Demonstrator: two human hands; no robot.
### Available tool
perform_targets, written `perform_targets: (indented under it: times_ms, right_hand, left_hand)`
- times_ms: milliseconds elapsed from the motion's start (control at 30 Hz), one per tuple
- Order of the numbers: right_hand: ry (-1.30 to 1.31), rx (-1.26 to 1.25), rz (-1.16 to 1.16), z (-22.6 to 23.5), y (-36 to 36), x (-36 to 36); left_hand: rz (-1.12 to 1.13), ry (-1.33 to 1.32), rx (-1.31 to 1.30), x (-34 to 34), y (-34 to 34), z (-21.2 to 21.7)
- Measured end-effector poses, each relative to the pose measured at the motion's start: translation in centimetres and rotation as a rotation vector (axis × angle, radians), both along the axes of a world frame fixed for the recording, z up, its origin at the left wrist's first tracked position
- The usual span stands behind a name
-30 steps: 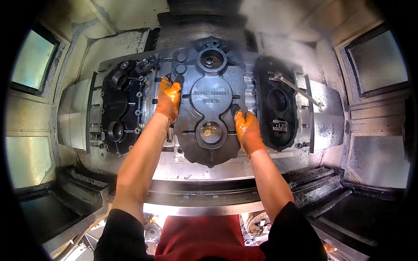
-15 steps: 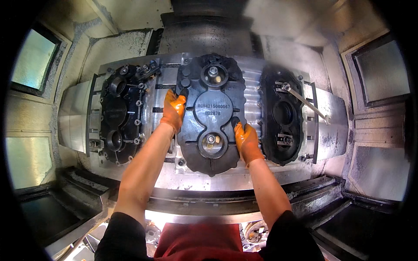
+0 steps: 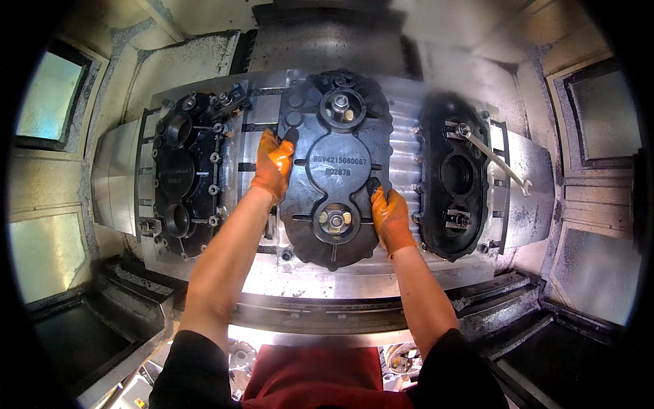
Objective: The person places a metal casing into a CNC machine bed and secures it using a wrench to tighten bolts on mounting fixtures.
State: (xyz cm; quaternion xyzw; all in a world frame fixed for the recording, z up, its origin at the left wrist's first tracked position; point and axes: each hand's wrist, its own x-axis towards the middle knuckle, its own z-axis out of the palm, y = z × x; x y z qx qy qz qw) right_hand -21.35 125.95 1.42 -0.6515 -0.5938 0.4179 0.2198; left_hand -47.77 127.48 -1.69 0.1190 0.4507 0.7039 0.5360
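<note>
A black cast metal housing cover (image 3: 338, 163) with a scalloped edge lies in the middle of the bright metal fixture plate (image 3: 402, 276). A stud with a nut, the upper nut (image 3: 340, 102) and the lower nut (image 3: 336, 219), shows inside each of its two round openings. My left hand (image 3: 272, 163), in an orange glove with dark fingertips, grips the cover's left edge. Gloved the same way, my right hand (image 3: 390, 217) holds its lower right edge, thumb on top. The fingers under the rim are hidden on both sides.
To the left, a similar black casting (image 3: 180, 170) is bolted down at its rim. On the right lies another, its hollow side up (image 3: 455, 177), with an open-ended wrench (image 3: 501, 163) resting across one clamp nut. Machine walls with windows (image 3: 51, 95) enclose the plate.
The cover has shifted slightly away from me, and the lower stud now sits more centrally in its opening. Both hands keep their grip. The whole view has moved a little.
</note>
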Motion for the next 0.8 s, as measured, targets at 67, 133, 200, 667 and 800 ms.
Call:
perform_targets:
  times_ms: [67, 133, 200, 667, 800]
  right_hand:
    - [0.01, -0.003, -0.015, 0.0, 0.1, 0.2]
    - [0.069, -0.047, -0.036, 0.4, -0.2, 0.0]
    - [0.091, -0.012, -0.037, -0.2, -0.2, 0.0]
    - [-0.012, 0.001, -0.014, -2.5, 0.2, 0.4]
    - [-0.392, 0.041, 0.186, 1.0, 0.9, 0.6]
  left_hand:
    - [-0.016, 0.112, 0.012, 0.3, 0.1, 0.3]
    - [-0.019, 0.059, 0.035, 0.1, -0.3, -0.2]
    - [-0.065, 0.099, 0.08, -0.6, -0.3, -0.4]
    - [-0.04, 0.094, 0.059, 0.0, 0.0, 0.2]
    - [-0.031, 0.188, 0.01, 0.5, -0.4, -0.2]
